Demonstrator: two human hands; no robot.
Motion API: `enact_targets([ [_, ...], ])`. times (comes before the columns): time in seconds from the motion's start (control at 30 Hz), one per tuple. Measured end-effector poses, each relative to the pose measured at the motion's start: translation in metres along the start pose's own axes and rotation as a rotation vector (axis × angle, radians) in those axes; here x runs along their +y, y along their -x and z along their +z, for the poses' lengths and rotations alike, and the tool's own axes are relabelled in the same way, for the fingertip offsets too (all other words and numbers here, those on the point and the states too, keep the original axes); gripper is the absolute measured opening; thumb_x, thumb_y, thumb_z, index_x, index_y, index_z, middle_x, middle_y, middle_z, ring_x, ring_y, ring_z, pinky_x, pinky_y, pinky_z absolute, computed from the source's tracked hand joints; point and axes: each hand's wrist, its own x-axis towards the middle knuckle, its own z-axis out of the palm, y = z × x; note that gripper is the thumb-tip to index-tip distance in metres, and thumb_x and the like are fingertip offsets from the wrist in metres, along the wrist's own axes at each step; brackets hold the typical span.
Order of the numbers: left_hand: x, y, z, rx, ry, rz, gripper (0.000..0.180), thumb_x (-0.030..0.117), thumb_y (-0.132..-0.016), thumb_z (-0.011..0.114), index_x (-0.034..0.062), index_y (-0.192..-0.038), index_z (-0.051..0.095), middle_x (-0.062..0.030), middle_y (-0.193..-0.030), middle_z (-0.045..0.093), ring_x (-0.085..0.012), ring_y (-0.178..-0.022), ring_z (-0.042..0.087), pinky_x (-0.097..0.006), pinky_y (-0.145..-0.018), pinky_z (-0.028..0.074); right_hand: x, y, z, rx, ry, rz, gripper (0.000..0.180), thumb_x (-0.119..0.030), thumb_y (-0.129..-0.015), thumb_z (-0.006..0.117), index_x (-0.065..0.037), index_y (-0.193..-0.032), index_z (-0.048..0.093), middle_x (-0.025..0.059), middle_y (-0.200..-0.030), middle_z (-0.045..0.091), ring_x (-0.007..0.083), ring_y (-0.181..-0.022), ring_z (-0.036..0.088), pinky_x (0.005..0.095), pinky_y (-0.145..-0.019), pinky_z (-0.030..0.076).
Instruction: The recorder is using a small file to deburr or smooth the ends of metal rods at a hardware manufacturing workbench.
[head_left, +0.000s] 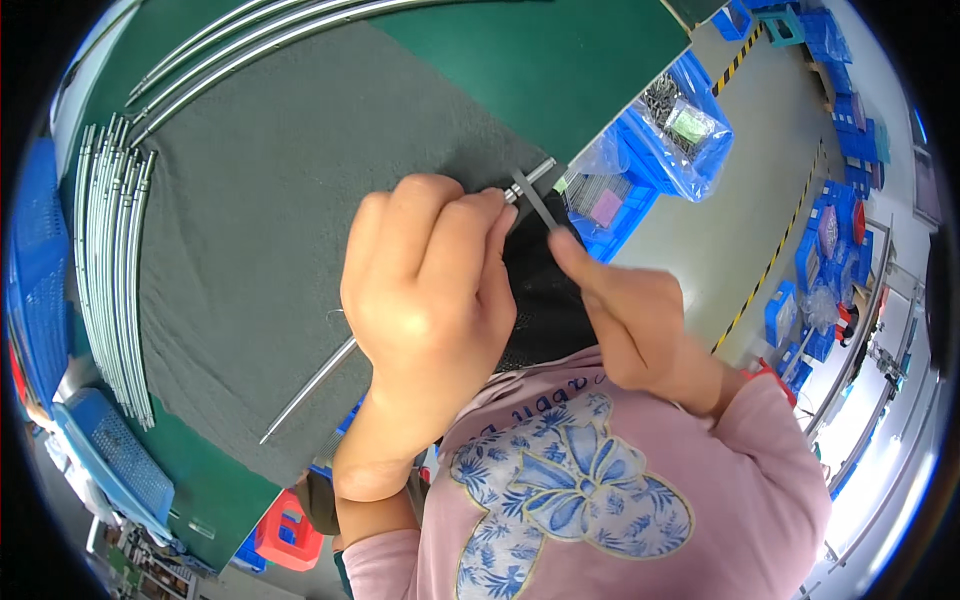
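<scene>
Fingers (450,235) of the left hand (425,285) wrap a metal rod (308,392) over grey cloth (270,170); the right hand (635,320) pinches a flat grey strip (537,202) crossing its far end. Risk: a loose pinch or uneven pressure could skid the strip toward the left hand. Beyond, a slip past the tabletop (530,70) edge could drop it near the blue bin (652,160).

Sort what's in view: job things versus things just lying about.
Likely for the job:
- metal rod, in the left hand
- flat grey strip, in the right hand
- grey cloth
- row of rods

Apparently lying about:
- red stool
- light-blue basket
</scene>
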Motion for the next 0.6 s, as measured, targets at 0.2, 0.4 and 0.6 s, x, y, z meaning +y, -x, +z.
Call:
enact_targets([
  [0.2, 0.003, -0.001, 0.000, -0.006, -0.006, 0.004, 0.018, -0.003, -0.063, 0.072, 0.0031, -0.078, 0.063, -0.0071, -0.075, 0.054, -0.0242, -0.061, 0.049, -0.034, -0.052, 0.040, -0.007, -0.019, -0.002, -0.030, -0.006, 0.007, 0.046, 0.010, -0.081, 0.045, 0.006, -0.127, 0.052, 0.0186, -0.081, 0.064, 0.0290, -0.063, 0.063, 0.0270, -0.059, 0.048],
  [0.4, 0.002, 0.000, -0.001, -0.009, -0.005, -0.007, 0.019, -0.003, -0.062, 0.072, 0.0029, -0.078, 0.063, -0.0073, -0.074, 0.053, -0.0244, -0.060, 0.049, -0.034, -0.052, 0.040, -0.004, -0.003, -0.009, -0.010, -0.056, -0.035, 0.046, 0.010, -0.083, 0.045, 0.005, -0.128, 0.052, 0.0165, -0.080, 0.064, 0.0286, -0.062, 0.062, 0.0256, -0.061, 0.047],
  [0.6, 0.001, 0.000, 0.000, 0.012, 0.018, -0.005, 0.019, -0.003, -0.062, 0.072, 0.0027, -0.077, 0.062, -0.0075, -0.074, 0.053, -0.0244, -0.060, 0.048, -0.034, -0.051, 0.040, -0.006, -0.001, -0.002, -0.028, -0.018, 0.012, 0.046, 0.009, -0.082, 0.045, 0.005, -0.127, 0.052, 0.0181, -0.088, 0.066, 0.0293, -0.063, 0.062, 0.0260, -0.062, 0.048],
])
